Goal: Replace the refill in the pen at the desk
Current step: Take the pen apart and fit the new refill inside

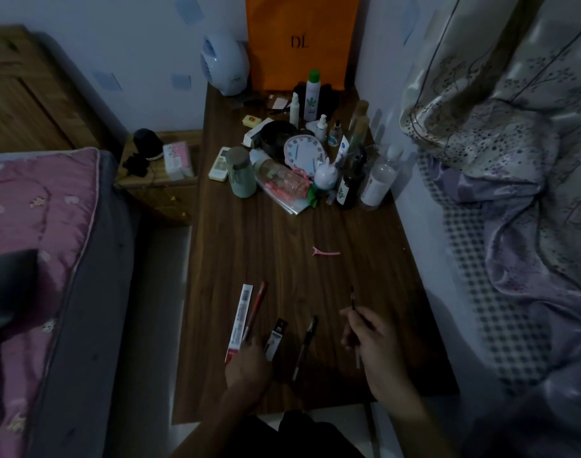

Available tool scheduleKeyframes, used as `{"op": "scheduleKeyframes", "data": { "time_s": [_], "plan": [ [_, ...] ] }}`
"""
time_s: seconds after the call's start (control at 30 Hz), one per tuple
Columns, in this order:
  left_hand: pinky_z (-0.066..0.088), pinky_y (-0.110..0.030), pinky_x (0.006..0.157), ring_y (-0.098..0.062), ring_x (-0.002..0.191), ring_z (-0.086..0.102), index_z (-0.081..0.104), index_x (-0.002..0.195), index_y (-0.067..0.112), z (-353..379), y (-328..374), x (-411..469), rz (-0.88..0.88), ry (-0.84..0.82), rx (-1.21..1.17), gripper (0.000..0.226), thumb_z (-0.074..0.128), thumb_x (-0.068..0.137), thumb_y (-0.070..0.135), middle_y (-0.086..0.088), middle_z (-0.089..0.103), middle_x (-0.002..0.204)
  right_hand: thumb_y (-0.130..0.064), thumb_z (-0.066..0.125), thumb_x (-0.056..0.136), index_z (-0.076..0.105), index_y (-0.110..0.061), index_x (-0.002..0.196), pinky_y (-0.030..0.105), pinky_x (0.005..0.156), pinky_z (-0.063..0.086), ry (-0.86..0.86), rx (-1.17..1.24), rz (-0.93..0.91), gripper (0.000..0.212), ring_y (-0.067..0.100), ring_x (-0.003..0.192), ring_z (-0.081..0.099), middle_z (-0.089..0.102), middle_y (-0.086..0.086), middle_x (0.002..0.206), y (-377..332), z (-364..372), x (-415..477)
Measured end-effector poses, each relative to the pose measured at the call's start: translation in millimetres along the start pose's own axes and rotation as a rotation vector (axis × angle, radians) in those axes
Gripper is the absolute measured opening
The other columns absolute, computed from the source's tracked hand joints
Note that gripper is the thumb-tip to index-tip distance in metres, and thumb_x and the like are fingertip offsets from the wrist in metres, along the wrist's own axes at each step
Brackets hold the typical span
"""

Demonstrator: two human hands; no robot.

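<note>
On the dark wooden desk (282, 233) my right hand (371, 342) grips a thin refill (352, 300) that points away from me, its tip above my fingers. My left hand (249, 361) rests on the desk with its fingers touching the near end of a red pen (257, 304). Beside that pen lies a long white refill packet (240, 317). A small dark packet (277, 332) sits between my hands. A black pen (305, 342) lies just right of it, touched by neither hand. The light is dim.
A pink hair clip (325, 252) lies mid-desk. Bottles, a white clock (304, 153) and an orange bag (302, 41) crowd the far end. A bed with a pink cover (34, 226) is on the left, bedding (513, 193) on the right.
</note>
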State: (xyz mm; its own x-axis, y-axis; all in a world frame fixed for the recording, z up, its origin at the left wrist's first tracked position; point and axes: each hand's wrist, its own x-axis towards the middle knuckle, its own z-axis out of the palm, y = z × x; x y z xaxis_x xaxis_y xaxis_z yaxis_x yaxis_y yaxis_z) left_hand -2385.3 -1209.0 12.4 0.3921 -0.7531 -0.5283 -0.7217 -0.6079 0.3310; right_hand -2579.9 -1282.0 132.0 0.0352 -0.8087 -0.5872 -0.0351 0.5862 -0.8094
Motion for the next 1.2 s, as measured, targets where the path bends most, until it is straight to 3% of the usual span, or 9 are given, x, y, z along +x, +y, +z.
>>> {"op": "scheduleKeyframes", "data": {
  "time_s": [0.13, 0.3, 0.37, 0.43, 0.63, 0.77, 1.0, 1.1, 1.2],
  "plan": [
    [0.059, -0.033, 0.077, -0.019, 0.094, 0.071, 0.062, 0.11, 0.02, 7.0, 4.2, 0.6, -0.058, -0.011, 0.022, 0.024, 0.058, 0.09, 0.033, -0.001, 0.072, 0.106, -0.017, 0.054, 0.1, 0.074, -0.017, 0.098, 0.027, 0.062, 0.05, -0.006, -0.071, -0.037, 0.02, 0.013, 0.066, 0.06, 0.061, 0.003, 0.073, 5.3, -1.7, 3.3],
    [0.058, -0.033, 0.067, -0.02, 0.075, 0.072, 0.072, 0.087, 0.015, 1.6, 8.9, 0.6, -0.108, -0.163, -0.213, 0.045, 0.056, 0.086, 0.057, -0.005, 0.076, 0.083, -0.019, 0.055, 0.099, 0.076, -0.024, 0.089, 0.025, 0.06, 0.051, -0.017, -0.085, -0.03, 0.023, 0.007, 0.06, 0.062, 0.063, -0.005, 0.066, 12.6, -1.9, 6.6],
    [0.059, -0.034, 0.065, -0.019, 0.071, 0.073, 0.071, 0.079, 0.015, -2.4, 15.4, 0.2, -0.088, -0.179, -0.445, 0.024, 0.065, 0.088, 0.037, -0.004, 0.075, 0.079, -0.02, 0.055, 0.099, 0.075, -0.024, 0.088, 0.024, 0.059, 0.051, -0.013, -0.112, -0.014, 0.024, 0.007, 0.06, 0.062, 0.064, -0.003, 0.068, 15.6, -1.3, 6.8],
    [0.059, -0.026, 0.064, -0.018, 0.079, 0.073, 0.067, 0.081, 0.02, -12.6, 24.4, -2.6, -0.092, -0.19, -0.715, 0.009, 0.066, 0.089, 0.018, -0.002, 0.074, 0.086, -0.022, 0.055, 0.1, 0.075, -0.026, 0.089, 0.025, 0.061, 0.051, -0.012, -0.148, 0.018, 0.023, 0.01, 0.064, 0.062, 0.065, 0.0, 0.073, 19.1, -0.8, 6.5],
    [0.054, -0.029, 0.065, -0.018, 0.079, 0.076, 0.065, 0.102, 0.012, -46.4, 50.6, -22.2, -0.178, -0.239, -1.254, 0.015, 0.062, 0.092, 0.024, -0.002, 0.079, 0.091, -0.035, 0.06, 0.096, 0.072, -0.031, 0.091, 0.019, 0.048, 0.039, 0.019, -0.132, 0.077, 0.013, 0.005, 0.056, 0.053, 0.059, -0.007, 0.064, 20.1, 2.3, 0.6],
    [0.053, -0.036, 0.071, -0.017, 0.075, 0.075, 0.067, 0.098, 0.008, -59.7, 59.5, -31.0, -0.134, -0.238, -1.428, 0.015, 0.062, 0.092, 0.021, -0.009, 0.078, 0.091, -0.037, 0.069, 0.089, 0.069, -0.028, 0.106, 0.022, 0.058, 0.04, -0.023, -0.102, 0.072, 0.019, 0.009, 0.078, 0.057, 0.064, -0.005, 0.093, 14.9, 3.3, -4.3],
    [0.056, -0.032, 0.071, -0.021, 0.084, 0.076, 0.068, 0.103, 0.007, -68.7, 64.3, -47.4, -0.091, -0.236, -1.347, 0.021, 0.062, 0.092, 0.024, -0.01, 0.078, 0.094, -0.022, 0.074, 0.085, 0.073, -0.033, 0.094, 0.037, 0.088, 0.056, -0.077, -0.179, 0.025, 0.014, 0.011, 0.097, 0.068, 0.074, -0.007, 0.1, 10.8, 7.3, -3.8],
    [0.055, -0.031, 0.067, -0.018, 0.073, 0.075, 0.072, 0.093, 0.01, -79.2, 61.9, -57.6, -0.113, -0.26, -1.152, 0.032, 0.059, 0.092, 0.04, -0.007, 0.077, 0.084, -0.021, 0.073, 0.086, 0.075, -0.032, 0.093, 0.031, 0.084, 0.056, -0.082, -0.198, -0.015, 0.012, 0.008, 0.097, 0.068, 0.075, -0.009, 0.1, 9.6, 5.0, -1.7],
    [0.055, -0.031, 0.061, -0.007, 0.061, 0.069, 0.071, 0.074, 0.015, -90.6, 59.8, -73.7, 0.01, -0.209, -0.696, 0.042, 0.055, 0.092, 0.049, -0.007, 0.076, 0.075, -0.022, 0.074, 0.085, 0.073, -0.029, 0.089, 0.022, 0.073, 0.048, -0.062, -0.279, -0.077, 0.008, 0.005, 0.095, 0.065, 0.071, -0.01, 0.098, 7.1, 1.6, 0.4]
  ]
}}
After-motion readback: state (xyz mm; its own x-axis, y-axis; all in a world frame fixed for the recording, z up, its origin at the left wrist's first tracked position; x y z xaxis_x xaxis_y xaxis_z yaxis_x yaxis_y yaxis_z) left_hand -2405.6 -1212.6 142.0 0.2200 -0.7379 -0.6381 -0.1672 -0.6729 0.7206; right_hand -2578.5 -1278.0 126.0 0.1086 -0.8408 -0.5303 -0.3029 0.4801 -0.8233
